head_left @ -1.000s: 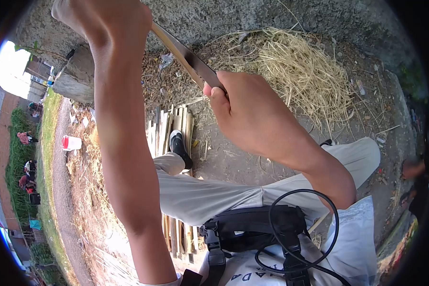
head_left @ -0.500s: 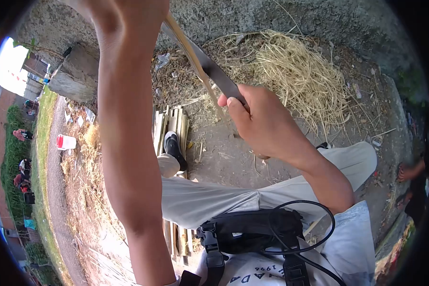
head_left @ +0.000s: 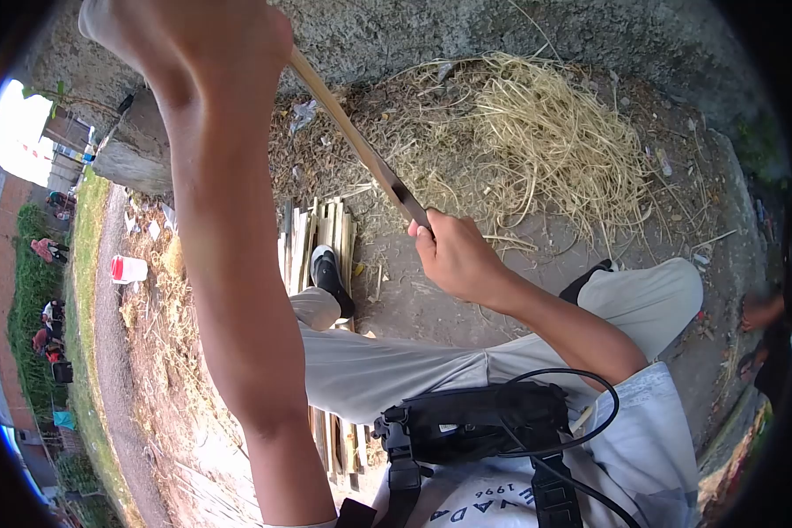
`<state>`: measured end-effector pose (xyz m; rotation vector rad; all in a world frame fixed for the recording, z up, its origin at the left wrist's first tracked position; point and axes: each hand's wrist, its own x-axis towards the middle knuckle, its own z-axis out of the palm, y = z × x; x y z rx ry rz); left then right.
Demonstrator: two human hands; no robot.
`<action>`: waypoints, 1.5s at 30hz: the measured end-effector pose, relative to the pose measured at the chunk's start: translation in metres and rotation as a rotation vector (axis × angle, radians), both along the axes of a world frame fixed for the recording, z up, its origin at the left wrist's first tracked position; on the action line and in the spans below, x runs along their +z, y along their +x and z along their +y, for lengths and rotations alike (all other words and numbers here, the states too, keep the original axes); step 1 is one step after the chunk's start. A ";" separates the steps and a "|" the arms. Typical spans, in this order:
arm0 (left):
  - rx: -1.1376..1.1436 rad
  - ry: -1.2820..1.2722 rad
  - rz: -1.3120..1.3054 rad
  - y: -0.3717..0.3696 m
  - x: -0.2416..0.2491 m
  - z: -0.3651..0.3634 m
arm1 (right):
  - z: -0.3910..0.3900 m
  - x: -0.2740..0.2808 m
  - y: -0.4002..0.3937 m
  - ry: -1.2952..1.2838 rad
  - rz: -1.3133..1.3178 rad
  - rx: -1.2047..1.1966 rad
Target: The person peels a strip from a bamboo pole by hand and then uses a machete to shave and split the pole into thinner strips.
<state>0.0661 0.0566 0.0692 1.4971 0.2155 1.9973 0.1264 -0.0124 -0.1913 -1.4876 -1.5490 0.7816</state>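
Raised at the top left, my left hand (head_left: 198, 31) is closed around the upper end of a long, narrow bamboo strip (head_left: 339, 113); most of its fingers are hidden behind the wrist. The strip slants down toward my right hand (head_left: 458, 255), which is wrapped around a knife. Its dark blade (head_left: 407, 201) lies along the strip's lower end, overlapping it in this view. The knife's handle is hidden within my right fist.
A heap of pale shavings (head_left: 563, 141) lies near the rough wall (head_left: 396, 40). Split bamboo pieces (head_left: 330, 216) are stacked by my shoe (head_left: 328, 277). Left stands a red and white bucket (head_left: 130, 269). Another person's hand (head_left: 763, 312) shows at right.
My right hand has moved down slightly and the blade now lies more nearly in line with the strip. My left hand has shifted a little to the left.
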 end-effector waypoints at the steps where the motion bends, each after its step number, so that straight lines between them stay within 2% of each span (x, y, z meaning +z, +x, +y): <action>1: -0.007 0.022 0.007 -0.001 0.002 0.003 | 0.005 0.016 0.006 -0.057 0.013 0.015; 3: -0.013 0.060 0.039 -0.007 0.001 0.019 | 0.001 0.059 0.014 -0.221 0.056 0.058; 4: -0.015 0.072 0.061 -0.008 -0.003 0.024 | -0.003 0.068 0.013 -0.089 0.124 0.037; 7: -0.009 0.089 0.109 -0.009 -0.005 0.028 | -0.005 0.054 0.000 -0.019 0.112 -0.019; 8: 0.000 0.080 0.119 -0.008 -0.005 0.026 | -0.001 0.000 -0.005 0.039 0.069 -0.035; 11: 0.101 0.029 0.132 -0.009 0.002 0.020 | 0.004 -0.052 0.004 -0.252 0.021 -0.015; 13: 0.239 -0.042 0.190 -0.024 0.007 0.038 | 0.002 -0.019 0.010 -0.259 0.129 -0.007; 17: 0.083 0.052 0.305 -0.049 0.013 0.052 | -0.007 0.005 -0.001 -0.125 0.186 -0.004; 19: 0.057 0.054 0.347 -0.061 0.017 0.056 | -0.009 -0.062 -0.016 -0.037 0.145 -0.046; 21: 0.049 0.037 0.323 -0.062 0.018 0.054 | -0.004 -0.099 -0.014 0.044 0.125 -0.069; 22: 0.054 0.017 0.293 -0.062 0.019 0.054 | -0.002 -0.070 -0.005 -0.260 0.150 -0.025; 24: 0.091 -0.022 0.197 -0.053 0.008 0.046 | -0.009 -0.038 -0.002 -0.173 0.173 0.002; 26: -0.050 0.002 0.255 -0.067 0.012 0.053 | -0.010 -0.002 -0.003 -0.085 0.207 0.030; 27: -0.116 0.003 0.289 -0.074 0.012 0.054 | -0.013 -0.012 -0.010 -0.027 0.174 0.007; 29: 0.017 -0.068 0.231 -0.054 0.004 0.030 | -0.012 -0.051 -0.027 0.097 0.106 -0.043; 31: 0.065 -0.100 0.200 -0.049 0.003 0.020 | -0.010 -0.092 -0.027 0.040 0.052 -0.052; 33: 0.042 -0.103 0.187 -0.057 0.002 0.022 | -0.008 -0.105 -0.022 0.058 0.028 -0.044; 36: -0.003 -0.109 0.189 -0.062 0.002 0.025 | -0.009 -0.037 -0.008 -0.131 0.038 0.008; 39: 0.096 -0.041 0.208 -0.047 0.001 0.015 | -0.018 0.006 -0.014 0.037 0.081 -0.029; 40: 0.069 -0.076 0.235 -0.050 0.002 0.021 | -0.016 -0.001 -0.017 0.014 0.036 -0.006; 43: 0.056 -0.077 0.289 -0.055 0.009 0.034 | -0.019 -0.105 -0.023 -0.247 -0.082 -0.019; 45: 0.152 0.042 0.281 -0.047 0.002 0.030 | -0.015 -0.103 -0.017 -0.105 -0.070 -0.056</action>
